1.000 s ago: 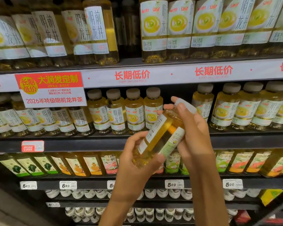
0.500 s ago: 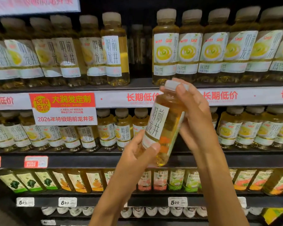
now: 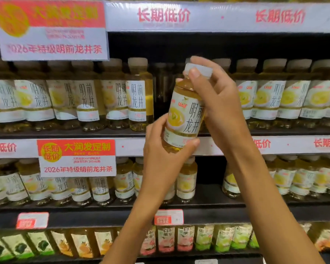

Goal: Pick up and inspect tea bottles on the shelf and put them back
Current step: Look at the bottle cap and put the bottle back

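Gripping the base of a bottle (image 3: 185, 115), the left hand (image 3: 161, 159) holds it nearly upright at frame centre, while the right hand (image 3: 215, 100) clasps its white cap (image 3: 200, 69) and neck. Behind, a shelf (image 3: 65, 135) carries rows of like bottles, with a gap just behind the held one.

Obscured, cropped and blurred regions of the supermarket shelf view.

The right hand (image 3: 215, 103) covers one side of the held clear tea bottle with white label (image 3: 185, 115); the left hand (image 3: 160, 159) hides its base. The red-and-white promotional sign (image 3: 51, 29) at upper left is motion-blurred and cropped by the top edge, its small print illegible. Small red-and-white price tags (image 3: 32, 220) are unreadable. The bottom row of colourful-labelled bottles (image 3: 80, 244) is partly cut off.
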Tool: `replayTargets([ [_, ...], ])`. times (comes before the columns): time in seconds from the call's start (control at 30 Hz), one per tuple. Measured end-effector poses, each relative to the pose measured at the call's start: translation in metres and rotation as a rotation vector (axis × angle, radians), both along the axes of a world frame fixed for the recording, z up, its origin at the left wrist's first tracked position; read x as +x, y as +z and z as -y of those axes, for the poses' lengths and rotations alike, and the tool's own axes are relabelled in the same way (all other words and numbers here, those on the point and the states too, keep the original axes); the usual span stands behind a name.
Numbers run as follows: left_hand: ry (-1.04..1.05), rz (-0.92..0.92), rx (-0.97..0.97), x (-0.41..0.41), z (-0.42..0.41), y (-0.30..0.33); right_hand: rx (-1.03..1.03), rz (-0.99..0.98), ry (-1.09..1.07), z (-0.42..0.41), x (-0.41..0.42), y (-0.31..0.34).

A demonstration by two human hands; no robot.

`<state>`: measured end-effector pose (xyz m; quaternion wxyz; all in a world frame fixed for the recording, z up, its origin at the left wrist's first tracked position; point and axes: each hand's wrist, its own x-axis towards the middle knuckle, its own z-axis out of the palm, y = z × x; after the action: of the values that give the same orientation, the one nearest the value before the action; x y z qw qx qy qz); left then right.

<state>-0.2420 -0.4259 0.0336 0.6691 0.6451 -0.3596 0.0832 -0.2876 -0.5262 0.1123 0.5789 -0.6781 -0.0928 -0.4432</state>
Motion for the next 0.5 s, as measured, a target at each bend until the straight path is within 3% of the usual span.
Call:
replayTargets([
  [0.27,0.219,0.183,0.091,0.014,0.002,0.008,-0.134,0.045,-0.079,-0.001,0.027,0.022],
  [0.5,0.303,0.162,0.086,0.027,0.006,0.004,-0.271,0.097,-0.21,0.003,0.044,0.016],
])
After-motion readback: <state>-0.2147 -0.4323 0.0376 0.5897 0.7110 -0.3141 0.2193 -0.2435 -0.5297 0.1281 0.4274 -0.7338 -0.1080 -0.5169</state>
